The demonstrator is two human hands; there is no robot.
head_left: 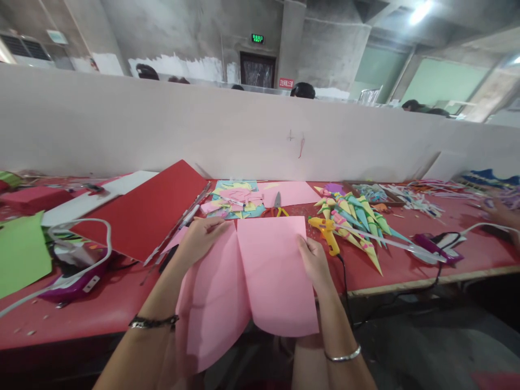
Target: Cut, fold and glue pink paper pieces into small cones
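Observation:
A pink sheet of paper (278,271), bent along a line near its middle, hangs over the front edge of the red table (390,271). My left hand (203,238) is closed on its upper left part. At the right edge, my right hand (312,260) pinches the paper between thumb and fingers. Just beyond the sheet lie pliers or scissors (278,203) with orange and yellow handles. A yellow glue gun (326,232) rests close to my right hand, its black cord running off the table.
Several paper cones (361,216) in yellow, green and blue lie right of the glue gun. Paper scraps (235,197) are piled behind the sheet. Red board (154,211) and a purple power strip (75,287) are at left. Another person's hand (501,208) shows at far right.

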